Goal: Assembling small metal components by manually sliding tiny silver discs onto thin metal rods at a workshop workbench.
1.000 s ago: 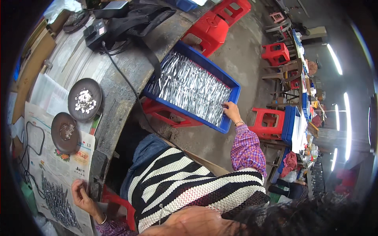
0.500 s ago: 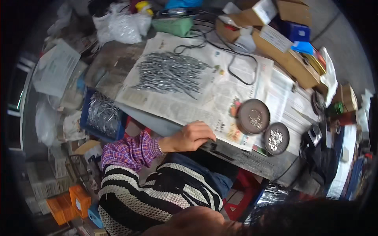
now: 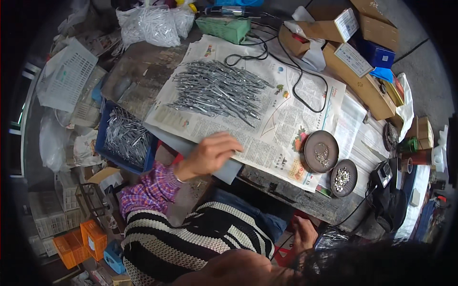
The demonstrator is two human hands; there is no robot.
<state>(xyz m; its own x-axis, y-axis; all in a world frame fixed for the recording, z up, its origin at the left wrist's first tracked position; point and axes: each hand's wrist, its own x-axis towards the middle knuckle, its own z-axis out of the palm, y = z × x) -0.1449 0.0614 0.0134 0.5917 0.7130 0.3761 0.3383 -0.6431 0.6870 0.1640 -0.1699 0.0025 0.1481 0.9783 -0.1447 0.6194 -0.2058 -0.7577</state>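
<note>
My left hand hovers at the front edge of the newspaper, its fingers loosely bent and apart from the thumb, with nothing visible in it. Beyond it lies a wide pile of thin silvery metal pieces, side by side on the paper. My right hand is low, beneath the table's front edge and beside my knee. Its fingers are curled, and whatever they may hold is hidden. Two dark round dishes, one with a few small metal bits and one with more, are at the right.
A blue bin full of similar silvery pieces stands left of the table. Behind the paper are a green box, a filled plastic bag and a black cord. Cardboard boxes crowd the far right.
My left hand has shifted a little left and up along the paper's edge. My right hand has come into view at the lower right. The whole view has shifted slightly.
</note>
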